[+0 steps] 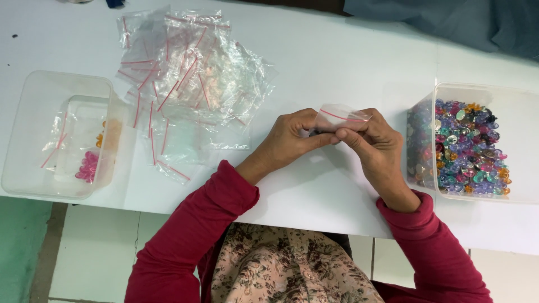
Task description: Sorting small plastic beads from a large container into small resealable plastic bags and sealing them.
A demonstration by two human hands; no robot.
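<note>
Head view, looking down on a white table top (337,62). Just above its near edge, both hands meet on one small clear plastic zip bag with a red seal strip (339,118). The left hand (289,140) is curled, thumb and fingers pinching the bag's lower left corner; the right hand (376,146) is likewise closed, fingertips gripping the bag's right side. The bag is held up off the table, its red strip tilted slightly; something dark shows between the fingers, too small to tell.

Left of that bag and farther back lies a loose heap of empty clear zip bags with red strips (191,78), crinkled and overlapping. Far left of the held bag stands a clear rectangular plastic tub (33,90) holding a few filled bags of pink and orange beads. Right of the held bag, close to the right wrist, sits another clear plastic tub (522,95) full of glossy mixed-colour beads (471,148), mostly purple, blue and teal.
</note>
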